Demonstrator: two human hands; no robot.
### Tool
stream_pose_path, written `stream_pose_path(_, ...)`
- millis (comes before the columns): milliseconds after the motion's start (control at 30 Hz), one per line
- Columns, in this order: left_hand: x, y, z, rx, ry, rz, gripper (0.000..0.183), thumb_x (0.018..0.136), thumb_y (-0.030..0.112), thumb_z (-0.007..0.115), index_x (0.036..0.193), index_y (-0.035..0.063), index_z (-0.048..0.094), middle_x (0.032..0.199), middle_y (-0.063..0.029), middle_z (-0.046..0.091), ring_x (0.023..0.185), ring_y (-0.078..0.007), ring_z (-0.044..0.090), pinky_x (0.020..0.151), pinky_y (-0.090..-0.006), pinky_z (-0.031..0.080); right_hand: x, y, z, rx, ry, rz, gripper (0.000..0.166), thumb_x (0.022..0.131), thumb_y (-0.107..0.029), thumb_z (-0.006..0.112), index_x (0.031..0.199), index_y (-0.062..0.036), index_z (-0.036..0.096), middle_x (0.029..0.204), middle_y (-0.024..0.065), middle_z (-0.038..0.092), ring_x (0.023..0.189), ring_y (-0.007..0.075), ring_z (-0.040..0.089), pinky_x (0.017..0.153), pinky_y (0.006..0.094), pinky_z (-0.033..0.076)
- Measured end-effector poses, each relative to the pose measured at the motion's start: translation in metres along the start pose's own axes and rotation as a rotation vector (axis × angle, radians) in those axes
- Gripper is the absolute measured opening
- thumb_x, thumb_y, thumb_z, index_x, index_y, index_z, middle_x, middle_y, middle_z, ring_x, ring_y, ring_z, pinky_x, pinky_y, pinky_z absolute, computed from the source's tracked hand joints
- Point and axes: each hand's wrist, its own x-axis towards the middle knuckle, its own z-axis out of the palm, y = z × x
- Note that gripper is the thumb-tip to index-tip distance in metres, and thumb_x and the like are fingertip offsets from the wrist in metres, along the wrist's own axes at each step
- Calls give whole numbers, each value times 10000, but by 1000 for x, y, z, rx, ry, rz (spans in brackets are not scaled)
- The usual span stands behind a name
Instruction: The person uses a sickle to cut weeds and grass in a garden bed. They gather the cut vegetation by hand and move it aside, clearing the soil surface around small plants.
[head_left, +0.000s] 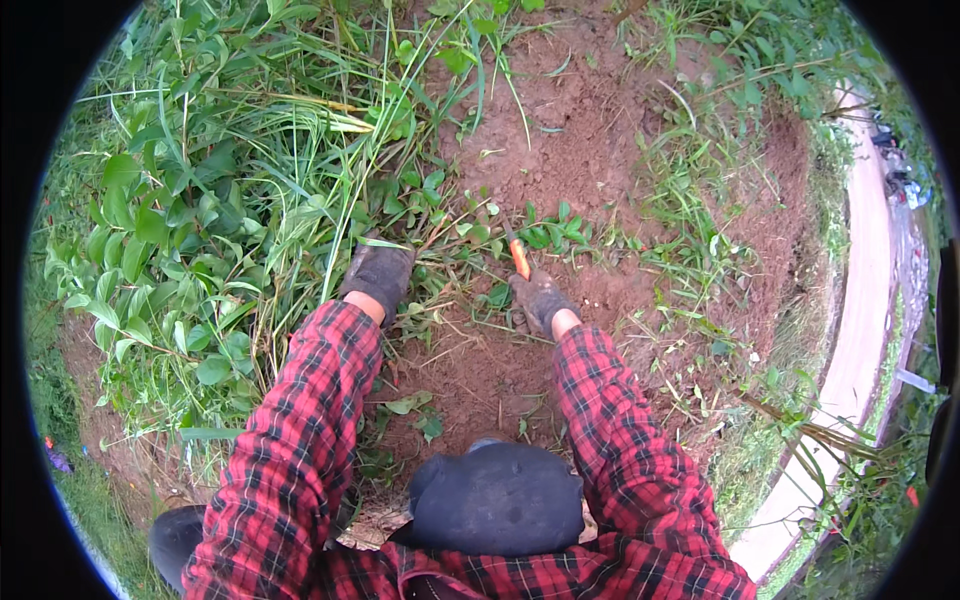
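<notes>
My left hand, in a dark, soiled glove, is at the edge of the tall grass and leafy weeds; its fingers are partly hidden among the stems, and whether it grips any is unclear. My right hand, gloved too, is closed around the orange handle of a hand tool. The tool points up and away from me over the reddish soil; its dark metal end is partly lost among the plants, so its kind cannot be told. Small leafy sprigs lie just beyond the tool.
My dark-clad knee is close below my hands. A leafy shrub grows at the left. Thin grass tufts stand on the soil at the right, where the ground meets a pale path. Bent stalks stick out at the lower right.
</notes>
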Motion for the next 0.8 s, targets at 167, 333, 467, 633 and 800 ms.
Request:
stream_pose_path(167,-9,-13,5,236,75,87,218,801,139,507,1011,86,531,887,-84,648,852,-253,621,842,-390,390,-61,29,23,291,-187,-35,284,896,-304,493,883,-20,484,656,114,557,492,194,565,408,358,439)
stream_pose_path(333,-36,-32,11,340,146,216,181,813,144,462,977,104,526,843,-60,609,866,-227,587,877,-383,365,-151,132,-39,-401,-58,-253,328,905,-330,491,944,-6,527,660,115,589,457,190,559,432,348,454)
stream_pose_path(467,-68,-69,31,312,220,206,201,814,181,478,989,100,535,831,-54,593,842,-240,577,914,-393,352,-126,54,-56,-477,-22,-401,347,902,-342,502,983,-7,539,611,95,580,461,179,565,427,327,454)
stream_pose_path(633,-179,-272,61,160,-159,-192,258,816,239,534,1026,92,569,950,-134,605,949,-276,573,935,-420,369,-123,45,-71,-223,81,-193,399,893,-390,508,1012,-10,543,604,126,573,533,237,600,508,387,468)
stream_pose_path(800,-210,-302,91,404,-373,-139,537,741,333,627,1166,49,460,949,-164,579,861,-314,588,820,-404,430,-99,22,-53,-498,185,-447,419,886,-404,508,1045,-17,534,656,181,594,615,344,612,561,438,467)
